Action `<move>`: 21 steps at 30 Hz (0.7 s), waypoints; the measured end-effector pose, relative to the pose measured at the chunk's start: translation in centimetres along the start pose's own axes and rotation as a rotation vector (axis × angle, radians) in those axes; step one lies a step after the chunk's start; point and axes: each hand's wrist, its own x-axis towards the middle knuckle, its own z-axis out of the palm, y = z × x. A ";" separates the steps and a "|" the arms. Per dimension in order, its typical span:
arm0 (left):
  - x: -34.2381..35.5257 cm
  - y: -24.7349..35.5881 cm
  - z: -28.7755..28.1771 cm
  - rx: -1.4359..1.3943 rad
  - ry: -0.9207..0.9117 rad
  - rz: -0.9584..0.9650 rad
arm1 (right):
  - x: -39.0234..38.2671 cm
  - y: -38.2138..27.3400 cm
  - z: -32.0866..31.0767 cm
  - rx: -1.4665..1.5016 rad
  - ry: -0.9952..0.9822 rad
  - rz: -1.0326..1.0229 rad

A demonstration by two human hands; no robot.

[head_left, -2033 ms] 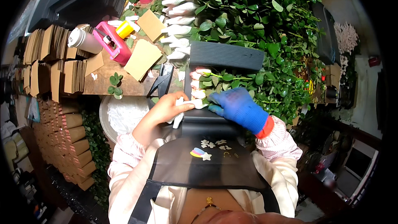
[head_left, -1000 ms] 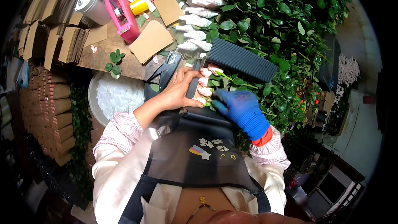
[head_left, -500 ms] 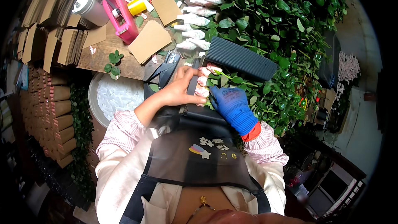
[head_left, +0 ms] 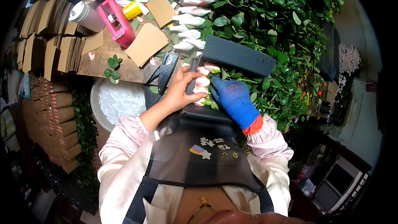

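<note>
Bare left hand (head_left: pixel 179 93) curled around pink flower buds (head_left: pixel 202 82), blue-gloved right hand (head_left: pixel 233 97) pinching their stems, buds beside black corrugated sheet (head_left: pixel 238 56), pink tape dispenser (head_left: pixel 117 23) on worktop (head_left: pixel 124 67)

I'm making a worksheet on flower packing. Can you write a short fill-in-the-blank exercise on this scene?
1. The right hand wears a ____ glove.
2. The bare left hand and the right hand both touch a row of pale pink ____ at the black board.
3. The tape dispenser on the table is ____ in colour.
4. The white bucket sits on the person's ____ side.

Missing words: blue; buds; pink; left
</note>
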 end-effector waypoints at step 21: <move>1.1 0.4 1.3 -0.035 0.121 -0.131 | 0.3 1.0 -0.1 -0.081 0.200 -0.005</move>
